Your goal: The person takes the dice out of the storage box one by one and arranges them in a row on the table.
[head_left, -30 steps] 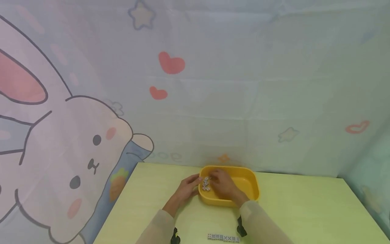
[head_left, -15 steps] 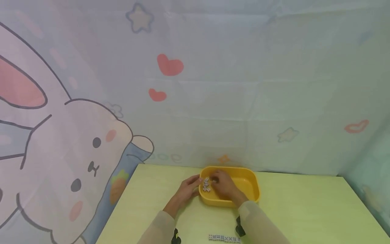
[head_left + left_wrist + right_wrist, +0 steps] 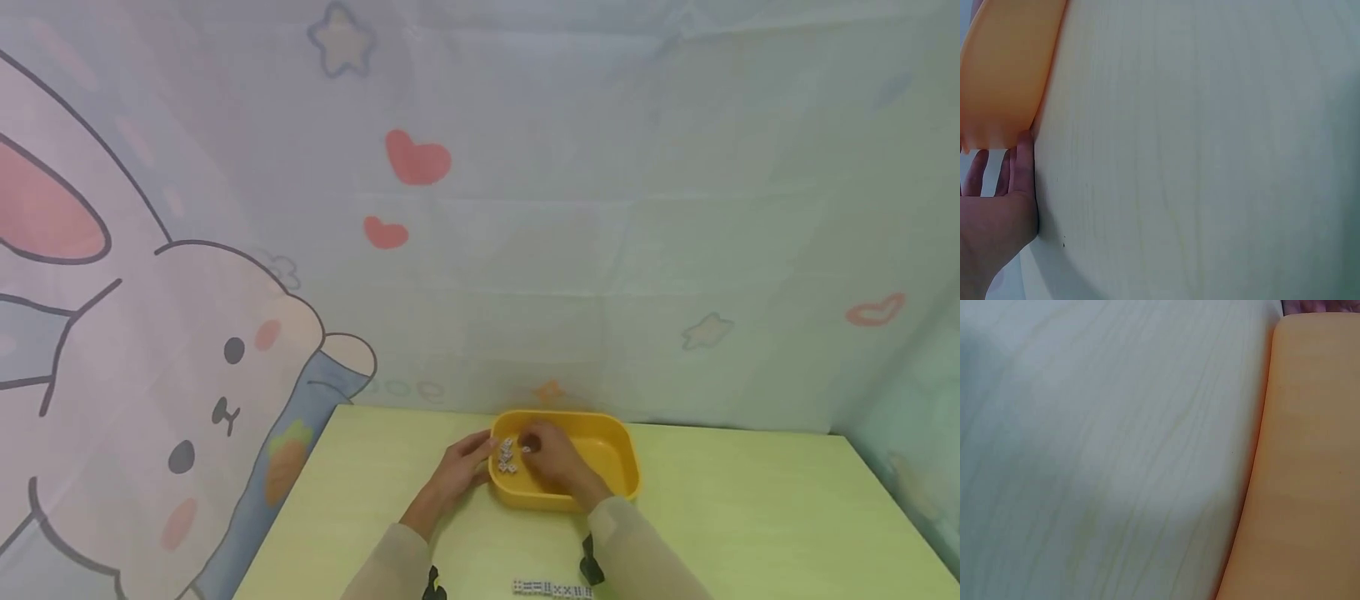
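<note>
A yellow rectangular tray (image 3: 626,462) stands near the table's back edge. My left hand (image 3: 457,467) lies against its left end; in the left wrist view its straight fingers (image 3: 1024,165) touch the orange-looking tray wall (image 3: 1007,81). Inside the tray, my right hand (image 3: 558,458) has its fingers bent and pinches a small white die (image 3: 526,449), mostly covered by the fingers. Several white dice (image 3: 506,456) with dark pips lie loose at the tray's left end, between both hands. The right wrist view shows the tray's outer wall (image 3: 1316,456), with the right hand out of frame.
A straight row of several dice (image 3: 552,589) lies on the pale table (image 3: 750,517) near the lower frame edge, between the forearms. A printed cloth (image 3: 525,208) with a rabbit hangs right behind the table. Dark straps (image 3: 591,562) hang by both sleeves.
The right hand has stayed over the same part of the tray with small finger movements; a white die now shows at its fingertips. Left hand and tray keep their places.
</note>
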The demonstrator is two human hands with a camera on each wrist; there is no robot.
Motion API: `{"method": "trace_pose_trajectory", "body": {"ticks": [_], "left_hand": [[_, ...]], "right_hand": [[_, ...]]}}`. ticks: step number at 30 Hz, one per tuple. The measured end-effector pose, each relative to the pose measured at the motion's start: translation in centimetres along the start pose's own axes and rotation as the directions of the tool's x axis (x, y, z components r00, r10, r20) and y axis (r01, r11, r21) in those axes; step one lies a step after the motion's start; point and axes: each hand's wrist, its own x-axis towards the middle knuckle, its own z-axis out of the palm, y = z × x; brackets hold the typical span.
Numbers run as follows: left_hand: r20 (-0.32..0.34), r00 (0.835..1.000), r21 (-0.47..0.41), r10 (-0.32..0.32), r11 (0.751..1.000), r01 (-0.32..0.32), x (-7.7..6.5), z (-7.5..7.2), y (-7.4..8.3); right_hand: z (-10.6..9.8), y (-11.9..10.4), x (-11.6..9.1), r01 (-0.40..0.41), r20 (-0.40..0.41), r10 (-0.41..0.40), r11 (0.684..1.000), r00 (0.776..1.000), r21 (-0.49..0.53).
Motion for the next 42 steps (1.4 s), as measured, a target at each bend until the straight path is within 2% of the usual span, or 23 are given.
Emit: {"method": "trace_pose_trajectory", "body": {"ticks": [6,14,20,25,29,37,42], "left_hand": [[-0.006,1.000,0.001,-0.003,1.000,0.003,0.0,0.1,0.3],[-0.008,1.000,0.004,-0.004,1.000,0.004,0.1,0.1,0.1],[-0.018,1.000,0.010,0.009,1.000,-0.009,0.1,0.0,0.3],[-0.026,1.000,0.001,-0.011,1.000,0.011,-0.1,0.3,0.3],[-0.023,1.000,0.012,-0.003,1.000,0.003,-0.2,0.6,0.3],[0.004,1.000,0.037,0.022,0.999,-0.022,-0.2,0.7,0.7],[-0.007,1.000,0.039,0.004,0.999,-0.004,-0.6,0.5,0.6]], "right_hand": [[-0.3,-0.2,0.0,-0.020,-0.002,0.020,1.000,1.000,-0.018],[-0.4,-0.2,0.0,0.003,-0.009,-0.004,1.000,1.000,-0.004],[-0.4,-0.3,0.3,0.008,-0.026,-0.007,0.999,1.000,0.036],[-0.4,-0.3,0.1,-0.005,-0.037,0.007,0.999,0.999,0.042],[-0.8,-0.4,-0.1,-0.014,-0.042,0.015,0.999,0.999,0.044],[-3.7,-2.7,-0.3,0.071,-0.011,-0.071,0.997,0.997,0.009],[-5.1,-4.2,-2.0,0.144,0.025,-0.144,0.989,0.989,-0.028]]}}
